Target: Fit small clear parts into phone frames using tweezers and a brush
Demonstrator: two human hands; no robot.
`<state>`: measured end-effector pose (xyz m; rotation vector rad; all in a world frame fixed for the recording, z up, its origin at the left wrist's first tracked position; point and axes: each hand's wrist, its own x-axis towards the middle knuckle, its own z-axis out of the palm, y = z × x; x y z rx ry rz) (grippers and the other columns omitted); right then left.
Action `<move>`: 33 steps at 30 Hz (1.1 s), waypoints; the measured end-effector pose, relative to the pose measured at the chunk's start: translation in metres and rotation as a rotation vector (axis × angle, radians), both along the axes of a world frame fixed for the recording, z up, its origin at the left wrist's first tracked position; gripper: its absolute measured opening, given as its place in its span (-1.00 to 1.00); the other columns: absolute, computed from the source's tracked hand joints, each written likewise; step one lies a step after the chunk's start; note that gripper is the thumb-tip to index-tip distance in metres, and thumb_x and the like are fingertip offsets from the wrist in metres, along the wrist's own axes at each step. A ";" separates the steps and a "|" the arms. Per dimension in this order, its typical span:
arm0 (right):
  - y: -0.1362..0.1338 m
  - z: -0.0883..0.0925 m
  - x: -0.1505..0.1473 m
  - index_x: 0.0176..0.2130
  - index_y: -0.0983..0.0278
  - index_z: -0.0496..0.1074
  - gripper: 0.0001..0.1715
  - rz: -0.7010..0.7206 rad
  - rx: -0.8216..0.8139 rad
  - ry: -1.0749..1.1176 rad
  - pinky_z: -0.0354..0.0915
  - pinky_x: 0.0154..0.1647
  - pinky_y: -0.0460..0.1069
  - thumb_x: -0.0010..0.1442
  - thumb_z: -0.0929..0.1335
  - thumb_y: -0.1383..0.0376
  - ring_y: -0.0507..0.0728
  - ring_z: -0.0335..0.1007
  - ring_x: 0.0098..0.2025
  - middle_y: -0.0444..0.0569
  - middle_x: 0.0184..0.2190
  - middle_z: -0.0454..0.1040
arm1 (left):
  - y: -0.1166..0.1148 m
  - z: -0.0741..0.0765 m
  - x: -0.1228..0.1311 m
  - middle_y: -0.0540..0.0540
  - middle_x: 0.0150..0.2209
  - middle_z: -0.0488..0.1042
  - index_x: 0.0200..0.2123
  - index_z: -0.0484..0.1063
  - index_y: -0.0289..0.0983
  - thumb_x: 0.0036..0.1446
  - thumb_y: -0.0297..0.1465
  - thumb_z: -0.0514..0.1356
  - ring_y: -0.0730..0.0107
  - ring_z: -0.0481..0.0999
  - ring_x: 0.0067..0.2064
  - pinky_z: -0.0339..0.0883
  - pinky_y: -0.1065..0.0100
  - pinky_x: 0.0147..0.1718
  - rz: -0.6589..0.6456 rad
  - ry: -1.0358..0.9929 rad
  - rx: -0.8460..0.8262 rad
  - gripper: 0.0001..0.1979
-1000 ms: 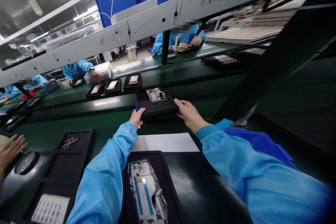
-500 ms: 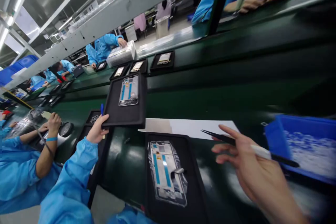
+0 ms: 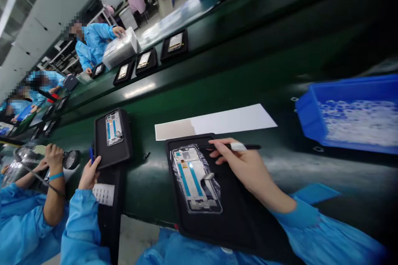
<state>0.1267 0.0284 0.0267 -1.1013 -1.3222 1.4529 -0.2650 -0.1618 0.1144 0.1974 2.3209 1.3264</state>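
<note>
At the left, my left hand (image 3: 88, 174) grips the near-left corner of a black tray (image 3: 107, 157) carrying a phone frame (image 3: 114, 129) with two blue strips. A slim blue thing (image 3: 91, 154) sticks up by its fingers. My right hand (image 3: 238, 159) is closed around black tweezers (image 3: 253, 147) with a white wrapped part, their tips over the far side of a nearer black tray (image 3: 239, 223). In that tray lies another phone frame (image 3: 196, 182) on clear film, with blue strips and a curled grey tab.
A white sheet strip (image 3: 230, 122) lies behind the near tray. At right stands a blue bin (image 3: 314, 112) of small clear pieces. Dark trays (image 3: 174, 47) with phone parts line the far belt. A co-worker's hand (image 3: 54, 159) is at far left.
My left hand has carried its tray left and lowered it toward the tray stacked there. My right hand has moved left with the tweezers, from beside the near tray to over it. The view has shifted.
</note>
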 end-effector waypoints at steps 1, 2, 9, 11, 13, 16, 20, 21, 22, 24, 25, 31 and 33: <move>0.000 0.000 0.000 -0.30 0.27 0.52 -0.36 -0.001 -0.006 -0.017 0.37 -0.57 -0.03 0.03 0.37 -0.24 0.08 0.41 -0.58 -0.03 -0.53 0.51 | -0.001 0.003 -0.001 0.01 -0.41 0.50 -0.14 0.43 -0.29 -0.03 -0.30 0.35 0.51 0.47 -0.47 0.30 0.56 -0.56 -0.001 0.045 -0.031 -0.63; 0.000 0.002 0.000 -0.31 0.27 0.52 -0.34 -0.001 -0.011 -0.031 0.36 -0.58 -0.03 0.03 0.36 -0.25 0.07 0.41 -0.59 -0.03 -0.55 0.51 | -0.001 0.007 -0.001 -0.04 -0.32 0.54 -0.08 0.44 -0.30 -0.01 -0.29 0.34 0.43 0.54 -0.35 0.41 0.49 -0.41 -0.014 0.115 -0.065 -0.59; 0.002 0.009 0.001 -0.33 0.27 0.47 -0.41 0.012 -0.016 -0.068 0.34 -0.60 -0.05 0.08 0.36 -0.20 0.06 0.38 -0.63 -0.05 -0.57 0.51 | 0.000 0.047 0.059 -0.19 -0.07 0.58 -0.02 0.52 -0.31 0.13 -0.14 0.18 0.04 0.52 0.04 0.35 0.10 0.11 -0.217 0.899 -0.175 -0.55; 0.011 0.010 0.001 -0.35 0.26 0.45 -0.47 -0.003 -0.014 -0.074 0.35 -0.58 -0.05 0.08 0.38 -0.15 0.06 0.38 -0.63 -0.06 -0.58 0.51 | 0.003 0.046 0.095 -0.15 -0.12 0.60 -0.05 0.53 -0.27 0.18 -0.18 0.16 0.13 0.57 -0.05 0.45 0.20 -0.01 -0.445 0.958 -0.106 -0.63; 0.026 0.011 0.000 -0.38 0.25 0.43 -0.55 -0.023 0.010 -0.087 0.37 -0.56 -0.06 0.08 0.41 -0.09 0.08 0.42 -0.59 -0.06 -0.57 0.51 | 0.013 0.039 0.134 -0.10 -0.11 0.60 -0.06 0.53 -0.22 0.23 -0.28 0.15 0.23 0.59 -0.10 0.48 0.30 -0.07 -0.793 0.991 -0.066 -0.73; 0.055 0.012 -0.007 -0.39 0.24 0.43 -0.65 -0.054 0.051 -0.148 0.38 -0.55 -0.06 0.11 0.39 0.01 0.12 0.50 -0.50 -0.03 -0.52 0.55 | 0.046 0.022 0.182 -0.10 -0.10 0.59 -0.01 0.50 -0.19 0.29 -0.42 0.09 0.31 0.57 -0.10 0.48 0.36 -0.12 -1.185 1.063 -0.047 -0.73; 0.082 0.009 -0.022 -0.43 0.25 0.42 -0.77 -0.040 0.077 -0.267 0.38 -0.50 -0.04 0.15 0.35 0.15 0.17 0.53 -0.46 0.00 -0.51 0.58 | 0.122 -0.006 0.211 -0.09 -0.04 0.56 0.03 0.47 -0.18 0.23 -0.43 0.18 0.24 0.52 -0.04 0.50 0.32 -0.15 -1.303 1.156 -0.233 -0.70; 0.085 0.008 -0.025 -0.44 0.24 0.41 -0.79 -0.034 0.088 -0.282 0.37 -0.49 -0.03 0.14 0.36 0.17 0.17 0.53 -0.46 -0.01 -0.53 0.58 | 0.141 -0.013 0.213 -0.09 0.01 0.54 0.04 0.47 -0.18 0.22 -0.41 0.19 0.22 0.50 0.00 0.49 0.30 -0.11 -1.312 1.162 -0.267 -0.69; 0.086 0.007 -0.026 -0.44 0.23 0.40 -0.81 -0.035 0.100 -0.292 0.37 -0.48 -0.02 0.13 0.37 0.18 0.18 0.53 -0.47 -0.03 -0.54 0.57 | 0.158 -0.020 0.213 -0.09 0.05 0.52 0.04 0.47 -0.18 0.23 -0.39 0.19 0.21 0.48 0.05 0.47 0.28 -0.07 -1.320 1.162 -0.287 -0.70; 0.086 0.006 -0.027 -0.43 0.22 0.37 -0.83 -0.042 0.125 -0.313 0.35 -0.45 -0.02 0.11 0.38 0.19 0.18 0.53 -0.46 -0.06 -0.54 0.57 | 0.184 -0.032 0.211 -0.09 0.11 0.48 0.03 0.48 -0.18 0.27 -0.33 0.16 0.21 0.44 0.10 0.43 0.26 0.01 -1.360 1.142 -0.310 -0.72; 0.085 0.006 -0.027 -0.43 0.21 0.35 -0.83 -0.044 0.134 -0.322 0.34 -0.43 -0.02 0.10 0.38 0.19 0.19 0.54 -0.45 -0.07 -0.54 0.57 | 0.192 -0.037 0.210 -0.09 0.12 0.47 0.02 0.48 -0.17 0.29 -0.31 0.15 0.22 0.43 0.11 0.42 0.25 0.03 -1.384 1.128 -0.318 -0.72; 0.080 0.006 -0.026 -0.43 0.19 0.32 -0.83 -0.040 0.173 -0.421 0.29 -0.38 -0.03 0.13 0.37 0.20 0.18 0.55 -0.42 -0.08 -0.55 0.56 | 0.196 -0.048 0.207 -0.08 0.14 0.45 0.05 0.47 -0.12 0.30 -0.27 0.12 0.21 0.40 0.13 0.43 0.24 0.00 -1.437 1.114 -0.360 -0.71; 0.080 0.006 -0.027 -0.43 0.20 0.33 -0.82 -0.047 0.202 -0.466 0.27 -0.40 -0.02 0.14 0.37 0.19 0.19 0.55 -0.43 -0.08 -0.55 0.55 | 0.194 -0.048 0.208 -0.09 0.15 0.45 0.06 0.46 -0.13 0.30 -0.27 0.13 0.20 0.39 0.14 0.44 0.23 -0.02 -1.436 1.111 -0.368 -0.70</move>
